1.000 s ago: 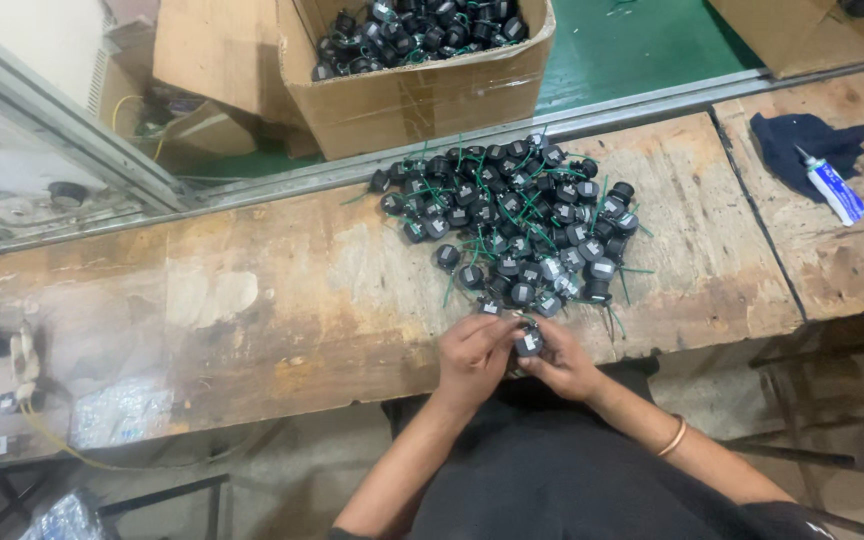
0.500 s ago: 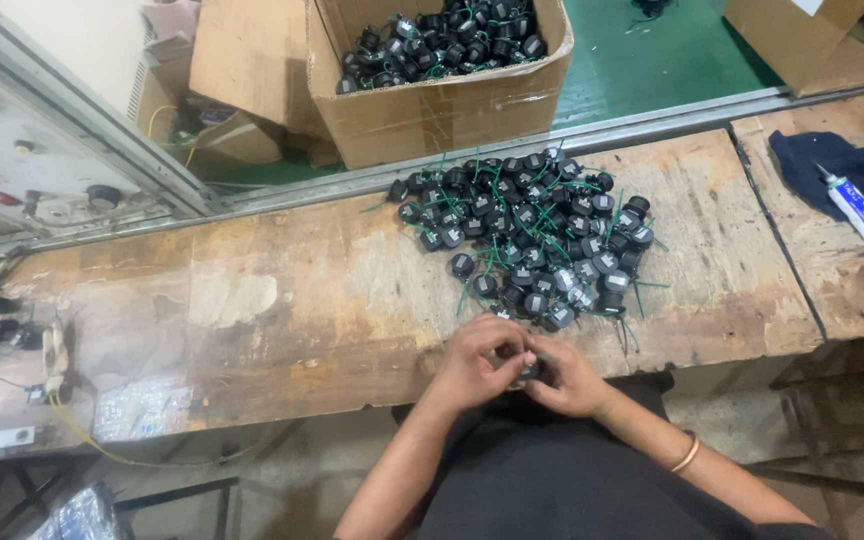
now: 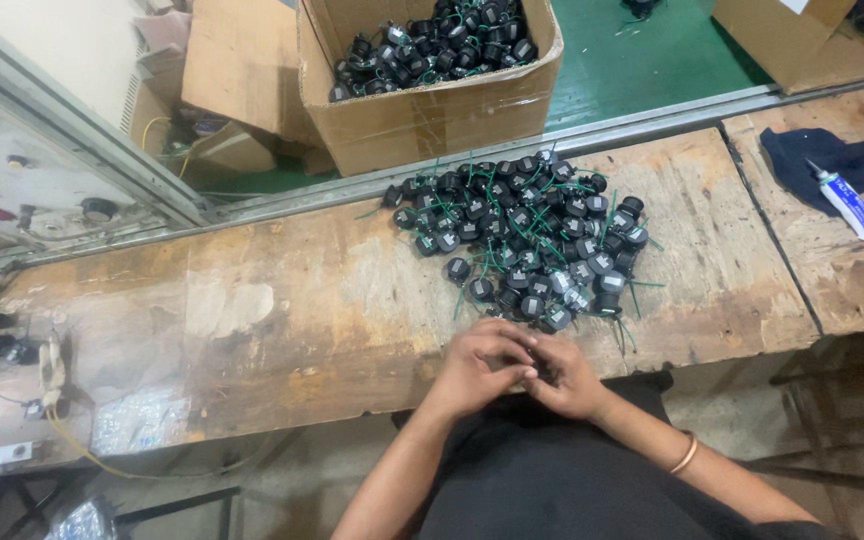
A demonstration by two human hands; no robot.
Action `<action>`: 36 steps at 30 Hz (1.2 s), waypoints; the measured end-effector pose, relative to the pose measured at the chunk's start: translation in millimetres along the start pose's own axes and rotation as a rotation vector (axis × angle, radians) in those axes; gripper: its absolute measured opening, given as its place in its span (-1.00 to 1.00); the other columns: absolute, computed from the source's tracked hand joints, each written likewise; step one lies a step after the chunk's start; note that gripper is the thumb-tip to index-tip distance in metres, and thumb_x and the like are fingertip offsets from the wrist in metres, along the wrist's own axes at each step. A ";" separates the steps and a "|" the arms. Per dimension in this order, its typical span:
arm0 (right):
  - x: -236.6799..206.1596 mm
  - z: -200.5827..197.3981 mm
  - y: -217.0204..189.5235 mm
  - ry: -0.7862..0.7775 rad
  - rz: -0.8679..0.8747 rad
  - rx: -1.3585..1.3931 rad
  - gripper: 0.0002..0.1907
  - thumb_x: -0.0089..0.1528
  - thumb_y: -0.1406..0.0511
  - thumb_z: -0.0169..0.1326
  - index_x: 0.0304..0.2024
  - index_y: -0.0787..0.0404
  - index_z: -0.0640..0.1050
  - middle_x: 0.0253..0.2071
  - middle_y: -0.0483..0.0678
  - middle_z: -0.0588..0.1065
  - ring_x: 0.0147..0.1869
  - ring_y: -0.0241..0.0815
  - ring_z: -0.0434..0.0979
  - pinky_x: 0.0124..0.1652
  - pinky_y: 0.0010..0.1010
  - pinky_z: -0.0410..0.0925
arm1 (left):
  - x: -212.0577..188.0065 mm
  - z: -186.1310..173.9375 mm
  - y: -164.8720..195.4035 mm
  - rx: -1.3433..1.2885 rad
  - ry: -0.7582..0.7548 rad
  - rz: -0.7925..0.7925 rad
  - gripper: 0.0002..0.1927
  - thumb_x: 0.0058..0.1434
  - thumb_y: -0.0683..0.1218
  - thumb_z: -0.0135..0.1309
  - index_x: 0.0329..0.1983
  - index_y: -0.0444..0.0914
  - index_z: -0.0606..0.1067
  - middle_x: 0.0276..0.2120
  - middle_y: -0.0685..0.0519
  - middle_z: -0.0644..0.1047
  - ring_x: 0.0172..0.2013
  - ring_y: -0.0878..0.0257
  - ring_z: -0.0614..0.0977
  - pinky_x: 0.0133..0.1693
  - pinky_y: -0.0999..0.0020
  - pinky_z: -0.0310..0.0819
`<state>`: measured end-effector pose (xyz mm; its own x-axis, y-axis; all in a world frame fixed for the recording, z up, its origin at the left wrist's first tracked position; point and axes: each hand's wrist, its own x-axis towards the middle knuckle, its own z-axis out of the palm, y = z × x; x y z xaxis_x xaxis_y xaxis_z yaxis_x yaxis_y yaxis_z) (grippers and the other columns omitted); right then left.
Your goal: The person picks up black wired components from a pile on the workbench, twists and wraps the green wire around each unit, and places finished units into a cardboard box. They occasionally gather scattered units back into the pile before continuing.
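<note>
At the near edge of the worn wooden bench [image 3: 282, 320], my left hand [image 3: 477, 368] and my right hand [image 3: 567, 377] are pressed together. Between their fingertips they pinch a small black round part [image 3: 544, 372], mostly hidden by the fingers. Just beyond the hands lies a pile of several similar black round parts with green wire leads [image 3: 527, 235]. A thin bangle is on my right wrist.
An open cardboard box [image 3: 432, 95] full of the same black parts stands behind the bench on a green floor. A dark cloth [image 3: 817, 160] and a white tube [image 3: 845, 198] lie at the right. A control panel [image 3: 22, 190] and cables are at the left.
Both hands have slid slightly toward the near edge of the bench, still closed on the small part. The camera view has shifted a little; the pile is unmoved.
</note>
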<state>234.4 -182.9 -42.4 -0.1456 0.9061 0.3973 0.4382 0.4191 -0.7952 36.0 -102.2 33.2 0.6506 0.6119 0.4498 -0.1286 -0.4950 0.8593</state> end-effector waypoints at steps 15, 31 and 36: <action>2.7 -5.1 -4.4 0.119 0.094 0.211 -0.60 0.05 0.35 0.32 -0.07 0.32 0.56 -0.03 0.06 0.58 -0.07 -0.21 0.62 -0.22 -0.45 0.44 | 43.5 -26.6 -16.2 0.148 0.095 0.070 -0.63 -0.02 -0.16 0.40 -0.12 -0.26 0.61 -0.06 0.00 0.64 -0.09 0.09 0.67 -0.08 0.20 0.60; -0.4 1.0 3.4 0.097 0.063 0.504 -0.70 0.37 0.51 0.03 0.14 0.28 0.54 0.03 0.03 0.43 -0.06 -0.20 0.62 -0.11 -0.40 0.53 | 55.6 -87.5 -81.2 0.396 0.647 -0.031 -0.85 0.25 -0.33 0.16 -0.16 -0.31 0.64 -0.19 -0.06 0.68 -0.14 0.11 0.72 -0.06 0.29 0.58; 2.4 5.7 -2.3 0.260 0.088 0.561 -0.47 0.25 0.44 0.19 0.27 0.30 0.41 -0.01 0.00 0.36 0.02 -0.22 0.52 -0.01 -0.41 0.49 | 32.5 -58.1 -42.1 0.059 0.797 0.047 -0.82 0.23 -0.36 0.18 -0.12 -0.31 0.57 -0.21 0.01 0.65 -0.17 0.31 0.70 -0.09 0.33 0.65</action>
<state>228.0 -181.3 -42.2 0.1218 0.9242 0.3620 -0.1045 0.3746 -0.9213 19.1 -25.7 25.8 -0.0882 0.8353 0.5427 -0.0878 -0.5492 0.8311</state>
